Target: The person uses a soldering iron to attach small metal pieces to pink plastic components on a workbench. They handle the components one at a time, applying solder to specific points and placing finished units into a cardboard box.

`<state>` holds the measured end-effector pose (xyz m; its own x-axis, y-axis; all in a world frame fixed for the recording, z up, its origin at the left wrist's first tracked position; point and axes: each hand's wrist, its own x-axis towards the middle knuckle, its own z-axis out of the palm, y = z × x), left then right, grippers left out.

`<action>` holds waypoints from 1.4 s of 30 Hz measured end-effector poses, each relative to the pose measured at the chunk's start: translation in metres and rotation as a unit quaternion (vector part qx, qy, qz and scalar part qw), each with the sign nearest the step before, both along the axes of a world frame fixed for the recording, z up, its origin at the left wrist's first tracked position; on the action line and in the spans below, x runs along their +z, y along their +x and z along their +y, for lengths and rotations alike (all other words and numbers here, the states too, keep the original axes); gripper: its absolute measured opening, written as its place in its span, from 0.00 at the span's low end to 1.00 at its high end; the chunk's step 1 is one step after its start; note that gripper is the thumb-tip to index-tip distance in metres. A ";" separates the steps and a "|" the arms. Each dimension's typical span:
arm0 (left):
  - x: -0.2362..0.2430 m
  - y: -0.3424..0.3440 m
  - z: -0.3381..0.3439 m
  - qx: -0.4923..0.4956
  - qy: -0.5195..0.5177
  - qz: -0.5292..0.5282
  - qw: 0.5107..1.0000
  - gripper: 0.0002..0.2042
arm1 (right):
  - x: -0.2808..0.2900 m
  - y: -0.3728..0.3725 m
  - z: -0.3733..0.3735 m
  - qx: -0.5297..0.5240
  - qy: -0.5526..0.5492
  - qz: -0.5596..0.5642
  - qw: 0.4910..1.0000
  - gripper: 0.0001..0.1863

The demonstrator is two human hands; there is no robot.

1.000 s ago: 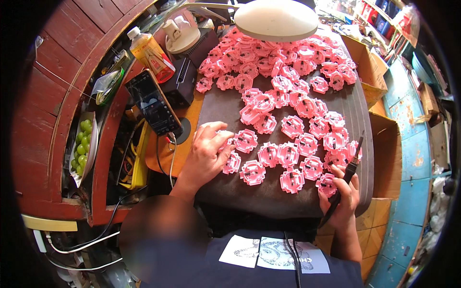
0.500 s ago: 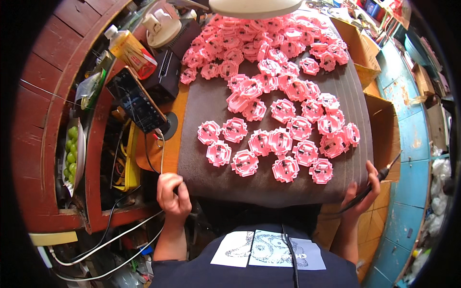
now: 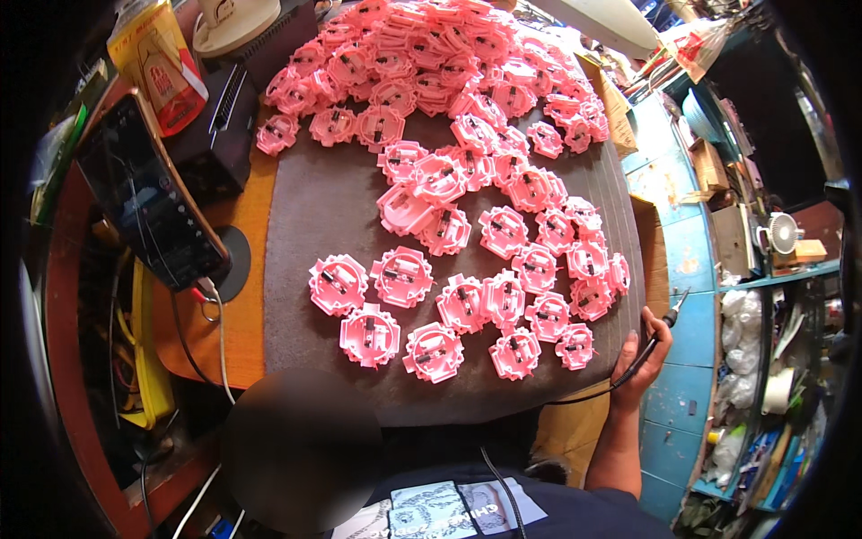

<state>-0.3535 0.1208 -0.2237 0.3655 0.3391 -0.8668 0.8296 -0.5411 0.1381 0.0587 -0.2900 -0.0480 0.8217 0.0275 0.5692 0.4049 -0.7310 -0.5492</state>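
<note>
At the right edge of the dark work surface (image 3: 305, 211), my right hand (image 3: 639, 373) is closed around a soldering iron (image 3: 671, 317), its thin tip pointing up and away and its black cable trailing left. My left hand is not visible; a dark blurred round patch (image 3: 301, 449) covers the lower left of the head view. Several pink round plastic housings (image 3: 370, 336) with small black and pale parts inside lie singly across the near half of the surface. A large heap of like housings (image 3: 431, 54) fills the far end.
On the left, a phone (image 3: 148, 198) leans on a round black stand with a cable plugged in, near a bottle of orange liquid (image 3: 162, 72). A cardboard box (image 3: 648, 242) stands along the right edge. Beyond it are blue tiles (image 3: 673, 251) and cluttered shelves (image 3: 781, 283).
The view has turned and shifted, so the surface and housings sit further left. My left hand, seen closed near the left corner before, no longer shows. The right hand still holds the soldering iron.
</note>
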 end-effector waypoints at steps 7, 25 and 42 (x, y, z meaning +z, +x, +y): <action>-0.017 -0.031 -0.017 0.047 -0.006 -0.017 0.999 0.17 | -0.003 0.011 0.003 0.009 0.007 -0.013 1.000 0.21; 0.034 -0.042 -0.065 0.117 0.018 0.075 0.990 0.23 | 0.005 -0.001 -0.011 0.129 0.038 0.062 0.989 0.31; 0.181 0.225 0.034 -0.289 -0.310 -0.010 0.906 0.24 | 0.025 0.004 0.011 0.077 0.010 -0.032 0.996 0.27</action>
